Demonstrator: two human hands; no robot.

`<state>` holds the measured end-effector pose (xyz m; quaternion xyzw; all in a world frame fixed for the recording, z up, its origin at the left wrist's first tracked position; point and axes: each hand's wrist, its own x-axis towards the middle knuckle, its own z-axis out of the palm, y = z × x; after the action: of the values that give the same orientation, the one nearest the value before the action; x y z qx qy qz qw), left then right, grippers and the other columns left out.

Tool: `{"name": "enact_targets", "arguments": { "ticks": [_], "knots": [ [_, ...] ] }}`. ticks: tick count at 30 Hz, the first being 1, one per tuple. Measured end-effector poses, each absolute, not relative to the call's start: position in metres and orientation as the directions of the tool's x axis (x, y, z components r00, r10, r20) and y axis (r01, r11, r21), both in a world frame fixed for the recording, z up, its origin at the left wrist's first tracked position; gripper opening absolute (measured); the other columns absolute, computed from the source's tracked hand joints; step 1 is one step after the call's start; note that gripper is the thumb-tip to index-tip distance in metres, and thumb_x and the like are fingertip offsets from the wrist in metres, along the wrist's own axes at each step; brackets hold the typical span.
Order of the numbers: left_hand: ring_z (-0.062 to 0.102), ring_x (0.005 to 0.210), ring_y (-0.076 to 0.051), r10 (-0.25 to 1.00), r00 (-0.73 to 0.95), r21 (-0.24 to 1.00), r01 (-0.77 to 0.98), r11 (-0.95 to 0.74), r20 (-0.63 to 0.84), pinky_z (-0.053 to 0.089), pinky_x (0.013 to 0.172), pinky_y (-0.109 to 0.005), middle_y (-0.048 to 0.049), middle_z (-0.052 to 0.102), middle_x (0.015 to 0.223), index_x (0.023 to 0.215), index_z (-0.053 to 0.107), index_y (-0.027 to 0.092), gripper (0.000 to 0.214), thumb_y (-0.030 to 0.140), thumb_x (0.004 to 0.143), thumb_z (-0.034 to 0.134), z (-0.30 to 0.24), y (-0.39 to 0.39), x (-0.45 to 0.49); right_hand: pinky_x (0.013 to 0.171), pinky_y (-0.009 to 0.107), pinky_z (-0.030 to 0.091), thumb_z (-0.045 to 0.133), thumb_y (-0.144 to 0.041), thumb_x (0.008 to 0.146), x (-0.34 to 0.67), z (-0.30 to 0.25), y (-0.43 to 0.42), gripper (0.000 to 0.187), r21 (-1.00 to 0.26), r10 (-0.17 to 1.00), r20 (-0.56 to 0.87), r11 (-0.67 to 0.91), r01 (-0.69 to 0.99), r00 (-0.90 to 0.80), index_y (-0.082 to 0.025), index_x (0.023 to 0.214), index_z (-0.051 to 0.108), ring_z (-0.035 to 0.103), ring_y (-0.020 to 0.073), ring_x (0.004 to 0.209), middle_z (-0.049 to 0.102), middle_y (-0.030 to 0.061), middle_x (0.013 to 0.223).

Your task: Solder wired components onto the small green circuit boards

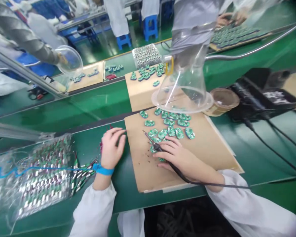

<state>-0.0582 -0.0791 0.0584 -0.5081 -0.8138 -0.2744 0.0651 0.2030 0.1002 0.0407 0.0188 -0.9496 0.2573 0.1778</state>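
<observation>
My right hand point(179, 156) holds a soldering iron point(158, 147) over the cardboard sheet point(212, 144), its tip pointing to the far left and its black cable running back along my forearm. Several green circuit boards point(171, 131) lie around and beyond the iron; some are partly hidden under my fingers. At the cardboard's left edge is my left hand point(112, 146), fingers bent with a gap between thumb and index finger and nothing visible in it. Something small and red point(101, 147) shows beside that hand, mostly covered. A blue wrist strap point(103, 169) circles my left wrist.
A clear fume hood point(184, 95) hangs over the far boards. Left lies a bag of small metallic parts with wires point(48, 174); more lie loose beside it. To the right are a round tub point(224, 100) and a black device point(263, 95) with cables. Co-workers sit beyond.
</observation>
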Motion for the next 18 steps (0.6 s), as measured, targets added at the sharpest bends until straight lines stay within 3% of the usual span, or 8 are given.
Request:
{"name": "enact_targets", "arguments": {
  "ticks": [3, 7, 11, 14, 16, 18],
  "knots": [
    [0.061, 0.109, -0.028, 0.604, -0.657, 0.359, 0.753, 0.551, 0.451, 0.048, 0.100, -0.043, -0.0121, 0.063, 0.112, 0.114, 0.071, 0.019, 0.030, 0.042, 0.101, 0.056, 0.057, -0.115, -0.082, 0.111, 0.053, 0.042, 0.055, -0.023, 0.104, 0.194, 0.040, 0.102, 0.027, -0.490, 0.110, 0.308, 0.870, -0.059, -0.945, -0.027, 0.129, 0.063, 0.060, 0.0261, 0.110, 0.065, 0.0073, 0.109],
    [0.063, 0.100, -0.028, 0.626, -0.729, 0.296, 0.684, 0.666, 0.278, 0.050, 0.092, -0.043, -0.0102, 0.063, 0.106, 0.119, 0.070, 0.020, 0.039, 0.049, 0.093, 0.065, 0.040, -0.132, -0.096, 0.111, 0.056, 0.040, 0.059, -0.028, 0.102, 0.181, 0.040, 0.114, 0.026, -0.420, 0.192, 0.343, 0.907, 0.033, -0.919, -0.026, 0.128, 0.063, 0.056, 0.0311, 0.118, 0.066, 0.0097, 0.115],
    [0.063, 0.082, -0.020, 0.626, -0.731, 0.353, 0.681, 0.642, 0.271, 0.050, 0.082, -0.033, -0.0058, 0.065, 0.095, 0.101, 0.074, 0.020, 0.024, 0.041, 0.095, 0.063, 0.032, -0.131, -0.099, 0.111, 0.059, 0.038, 0.068, -0.034, 0.097, 0.187, 0.036, 0.117, 0.027, -0.380, 0.310, 0.407, 0.913, 0.149, -0.859, -0.025, 0.123, 0.063, 0.059, 0.0303, 0.108, 0.066, 0.0089, 0.110],
    [0.059, 0.071, -0.016, 0.621, -0.716, 0.411, 0.695, 0.591, 0.318, 0.048, 0.075, -0.029, -0.0027, 0.065, 0.084, 0.093, 0.076, 0.019, 0.025, 0.040, 0.095, 0.063, 0.035, -0.131, -0.101, 0.112, 0.060, 0.038, 0.067, -0.030, 0.098, 0.204, 0.030, 0.110, 0.027, -0.389, 0.296, 0.417, 0.913, 0.125, -0.860, -0.027, 0.124, 0.061, 0.061, 0.0284, 0.106, 0.064, 0.0074, 0.107],
    [0.058, 0.069, -0.016, 0.581, -0.738, 0.463, 0.671, 0.579, 0.344, 0.048, 0.074, -0.029, -0.0019, 0.065, 0.081, 0.096, 0.078, 0.020, 0.028, 0.043, 0.095, 0.064, 0.039, -0.134, -0.104, 0.112, 0.059, 0.040, 0.064, -0.023, 0.099, 0.216, 0.027, 0.101, 0.028, -0.395, 0.274, 0.423, 0.914, 0.096, -0.863, -0.028, 0.127, 0.060, 0.062, 0.0267, 0.105, 0.063, 0.0068, 0.105],
    [0.059, 0.072, -0.016, 0.487, -0.788, 0.539, 0.614, 0.578, 0.376, 0.050, 0.077, -0.029, -0.0017, 0.068, 0.083, 0.111, 0.077, 0.021, 0.033, 0.046, 0.093, 0.066, 0.042, -0.136, -0.107, 0.112, 0.057, 0.042, 0.060, -0.016, 0.099, 0.222, 0.025, 0.091, 0.032, -0.425, 0.271, 0.429, 0.902, 0.072, -0.861, -0.027, 0.129, 0.058, 0.061, 0.0265, 0.110, 0.063, 0.0076, 0.107]
  ]
}}
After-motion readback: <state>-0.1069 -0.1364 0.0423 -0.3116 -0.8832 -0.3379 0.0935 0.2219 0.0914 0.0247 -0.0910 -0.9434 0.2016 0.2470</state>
